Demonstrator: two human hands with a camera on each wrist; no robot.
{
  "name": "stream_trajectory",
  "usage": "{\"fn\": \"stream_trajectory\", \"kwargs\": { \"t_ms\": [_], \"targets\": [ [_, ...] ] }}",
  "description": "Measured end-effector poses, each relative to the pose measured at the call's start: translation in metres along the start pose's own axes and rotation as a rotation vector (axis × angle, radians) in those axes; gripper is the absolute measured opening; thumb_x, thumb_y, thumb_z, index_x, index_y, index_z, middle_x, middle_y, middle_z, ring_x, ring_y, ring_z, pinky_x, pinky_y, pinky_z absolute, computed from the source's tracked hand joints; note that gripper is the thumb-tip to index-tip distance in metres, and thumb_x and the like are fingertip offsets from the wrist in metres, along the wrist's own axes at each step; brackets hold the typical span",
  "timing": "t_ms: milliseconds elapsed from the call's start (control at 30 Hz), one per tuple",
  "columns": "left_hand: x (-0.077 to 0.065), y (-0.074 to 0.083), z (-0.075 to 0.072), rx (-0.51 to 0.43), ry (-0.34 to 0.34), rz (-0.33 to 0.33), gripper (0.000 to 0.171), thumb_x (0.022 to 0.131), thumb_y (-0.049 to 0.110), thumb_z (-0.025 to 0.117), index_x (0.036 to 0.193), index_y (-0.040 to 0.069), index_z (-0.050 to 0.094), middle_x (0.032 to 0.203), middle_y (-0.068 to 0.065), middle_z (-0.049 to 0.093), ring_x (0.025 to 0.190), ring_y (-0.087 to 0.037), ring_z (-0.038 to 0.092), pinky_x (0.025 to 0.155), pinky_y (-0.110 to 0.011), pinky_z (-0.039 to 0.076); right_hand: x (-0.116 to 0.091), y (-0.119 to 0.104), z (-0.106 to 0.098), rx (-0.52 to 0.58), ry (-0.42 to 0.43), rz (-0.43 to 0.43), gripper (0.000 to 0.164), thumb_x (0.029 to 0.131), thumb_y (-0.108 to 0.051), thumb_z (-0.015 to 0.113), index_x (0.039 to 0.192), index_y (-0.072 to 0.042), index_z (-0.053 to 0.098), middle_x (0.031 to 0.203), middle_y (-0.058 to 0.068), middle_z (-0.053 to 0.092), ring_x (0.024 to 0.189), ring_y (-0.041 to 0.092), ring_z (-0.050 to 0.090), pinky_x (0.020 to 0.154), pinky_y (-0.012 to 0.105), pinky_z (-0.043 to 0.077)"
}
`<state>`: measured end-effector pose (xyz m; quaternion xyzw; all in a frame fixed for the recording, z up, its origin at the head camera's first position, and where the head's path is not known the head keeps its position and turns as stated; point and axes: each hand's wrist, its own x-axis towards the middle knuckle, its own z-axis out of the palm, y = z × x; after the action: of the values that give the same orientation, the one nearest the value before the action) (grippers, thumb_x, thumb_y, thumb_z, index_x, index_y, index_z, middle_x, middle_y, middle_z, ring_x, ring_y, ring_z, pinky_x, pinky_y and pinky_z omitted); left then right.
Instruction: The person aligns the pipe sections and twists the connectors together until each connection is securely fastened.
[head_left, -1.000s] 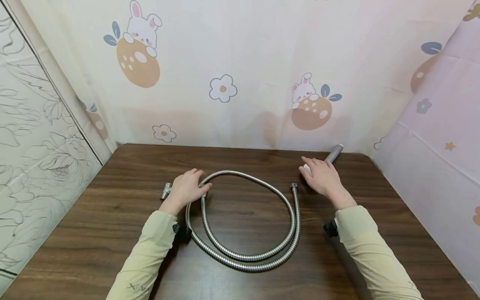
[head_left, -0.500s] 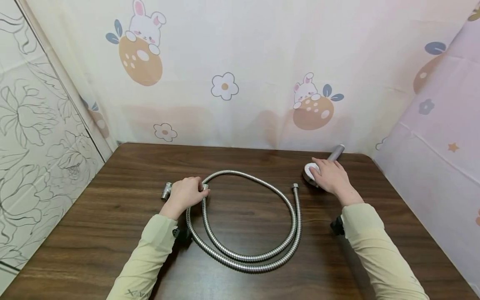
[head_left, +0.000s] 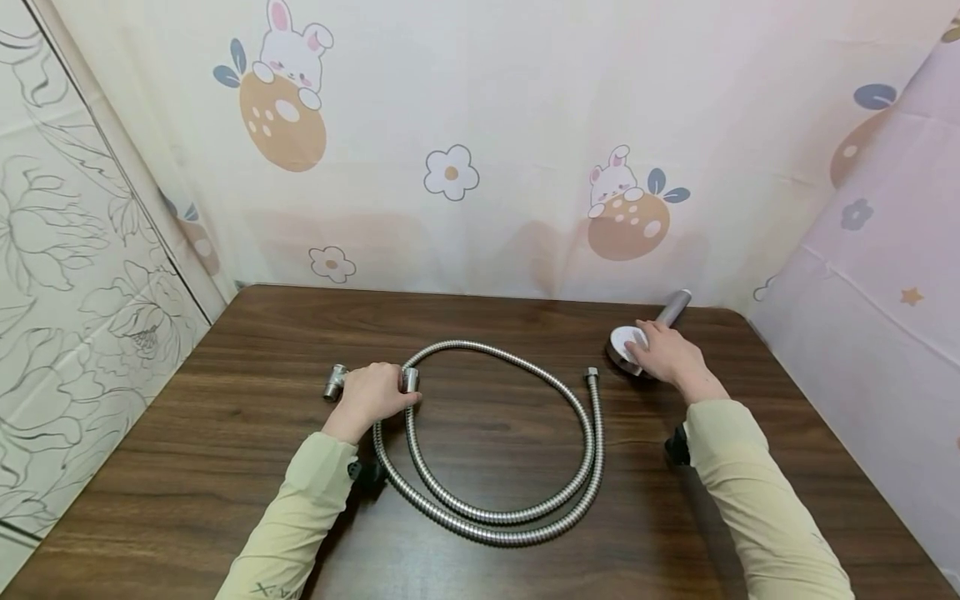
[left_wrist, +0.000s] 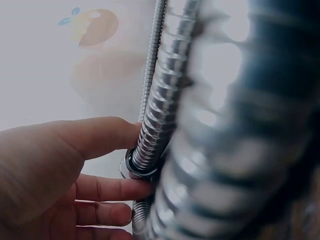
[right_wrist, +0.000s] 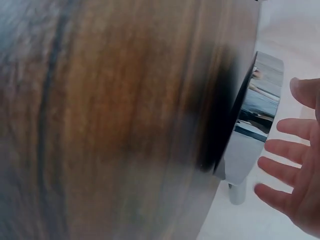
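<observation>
A ribbed metal shower hose (head_left: 501, 533) lies looped on the wooden table. With thumb and fingers my left hand (head_left: 367, 396) pinches it beside the metal connector (head_left: 410, 381) at its end; the left wrist view shows the thumb (left_wrist: 110, 134) against the ribs. The hose's other end nut (head_left: 592, 372) points toward the back, near a chrome hand shower (head_left: 621, 353) at the back right. Over that hand shower hovers my right hand (head_left: 670, 357). Its fingers (right_wrist: 285, 170) are spread and rather straight, with a gap to the chrome rim in the right wrist view.
A small chrome fitting (head_left: 334, 383) lies left of my left hand. The table (head_left: 225, 467) meets a patterned cloth (head_left: 517, 167) along its back edge. The hand shower's grey handle (head_left: 674, 308) reaches that back edge.
My right hand has drawn back to the right, uncovering the hand shower's round face. My left fingers have closed in on the hose end, whose connector now shows.
</observation>
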<state>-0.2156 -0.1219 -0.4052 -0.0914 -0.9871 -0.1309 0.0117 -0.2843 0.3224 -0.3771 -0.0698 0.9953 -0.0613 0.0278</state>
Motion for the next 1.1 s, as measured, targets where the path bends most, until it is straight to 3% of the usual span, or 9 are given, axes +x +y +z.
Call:
{"fn": "stream_trajectory", "kwargs": {
  "t_ms": [200, 500, 767, 967, 1100],
  "targets": [
    [0.000, 0.001, 0.000, -0.003, 0.006, 0.011, 0.045, 0.076, 0.043, 0.068, 0.053, 0.018, 0.039, 0.049, 0.005, 0.035, 0.046, -0.013, 0.037, 0.044, -0.028, 0.027, -0.001, 0.003, 0.004, 0.010, -0.031, 0.005, 0.066, 0.094, -0.044, 0.036, 0.134, 0.008, 0.034, 0.133, 0.034, 0.034, 0.119, 0.050, 0.035, 0.093, 0.060, 0.032],
    [0.002, 0.002, 0.002, 0.012, 0.004, 0.017, 0.036, 0.075, 0.039, 0.067, 0.057, 0.017, 0.045, 0.052, 0.005, 0.042, 0.048, -0.014, 0.042, 0.044, -0.028, 0.030, -0.001, -0.005, 0.007, -0.026, 0.024, -0.007, 0.059, 0.091, -0.041, 0.042, 0.123, 0.009, 0.048, 0.116, 0.034, 0.049, 0.105, 0.048, 0.047, 0.081, 0.057, 0.040],
    [0.003, 0.004, 0.002, 0.003, 0.000, 0.005, 0.033, 0.076, 0.038, 0.066, 0.060, 0.015, 0.047, 0.055, 0.003, 0.044, 0.049, -0.014, 0.042, 0.045, -0.028, 0.030, -0.001, -0.009, 0.007, -0.042, 0.049, 0.019, 0.051, 0.092, -0.033, 0.039, 0.120, 0.007, 0.050, 0.114, 0.033, 0.047, 0.103, 0.049, 0.045, 0.078, 0.059, 0.040],
    [0.003, 0.004, 0.002, -0.041, -0.011, -0.006, 0.039, 0.074, 0.030, 0.062, 0.050, 0.019, 0.034, 0.047, 0.007, 0.027, 0.046, -0.010, 0.024, 0.044, -0.026, 0.019, -0.002, 0.011, 0.007, -0.052, 0.124, 0.046, 0.040, 0.090, -0.019, 0.041, 0.119, 0.006, 0.051, 0.115, 0.032, 0.048, 0.100, 0.049, 0.047, 0.077, 0.060, 0.040],
    [0.005, 0.002, 0.005, -0.077, 0.009, -0.022, 0.039, 0.069, 0.027, 0.060, 0.048, 0.019, 0.029, 0.047, 0.007, 0.020, 0.047, -0.010, 0.018, 0.044, -0.026, 0.015, -0.004, 0.026, 0.007, -0.066, 0.094, 0.059, 0.042, 0.085, -0.017, 0.047, 0.119, 0.008, 0.050, 0.116, 0.032, 0.048, 0.101, 0.050, 0.046, 0.076, 0.060, 0.039]
  ]
}}
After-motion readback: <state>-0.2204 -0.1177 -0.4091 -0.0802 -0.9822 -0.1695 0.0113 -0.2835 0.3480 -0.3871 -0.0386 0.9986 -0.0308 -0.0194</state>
